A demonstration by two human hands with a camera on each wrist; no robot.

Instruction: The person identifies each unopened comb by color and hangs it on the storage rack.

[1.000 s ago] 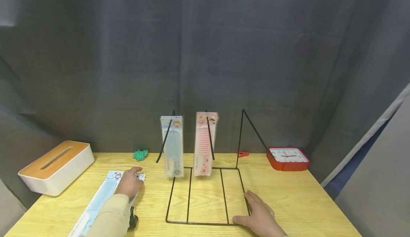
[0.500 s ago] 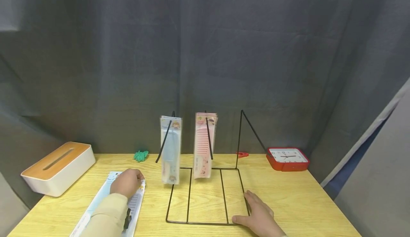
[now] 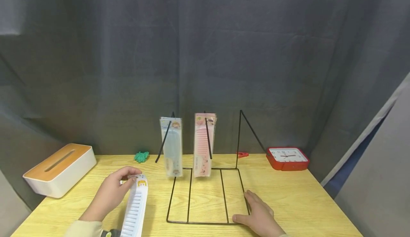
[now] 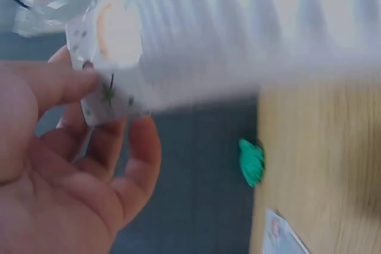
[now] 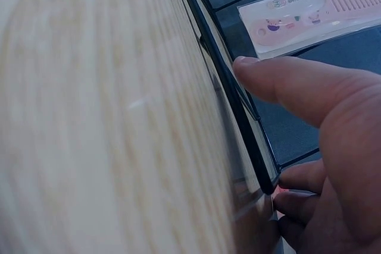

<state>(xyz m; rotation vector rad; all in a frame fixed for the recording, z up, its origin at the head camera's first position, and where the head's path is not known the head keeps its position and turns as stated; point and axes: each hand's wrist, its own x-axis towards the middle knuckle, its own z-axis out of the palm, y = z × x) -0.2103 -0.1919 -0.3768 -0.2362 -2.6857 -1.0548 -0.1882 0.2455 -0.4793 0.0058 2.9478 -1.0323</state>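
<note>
Mid-pickup rn: my left hand (image 3: 110, 194) pinches the top of a packaged white comb (image 3: 136, 208), lifted off the table (image 3: 304, 201) at 7 o'clock of the wire rack (image 3: 205, 194). Right hand (image 3: 261, 217) lies flat, fingers relaxed, holding down the rack base at 4 o'clock. Next, imo, it needs the pkg hole lined up w/ a free hook.

A tissue box (image 3: 59, 169) with a wooden lid sits at the left edge of the desk (image 3: 304, 201). A green cord bundle (image 3: 141, 156) lies at the back edge, left of centre. A red clip (image 3: 243, 154) lies at the back edge. A red clock (image 3: 288, 158) lies flat in the back right corner
</note>
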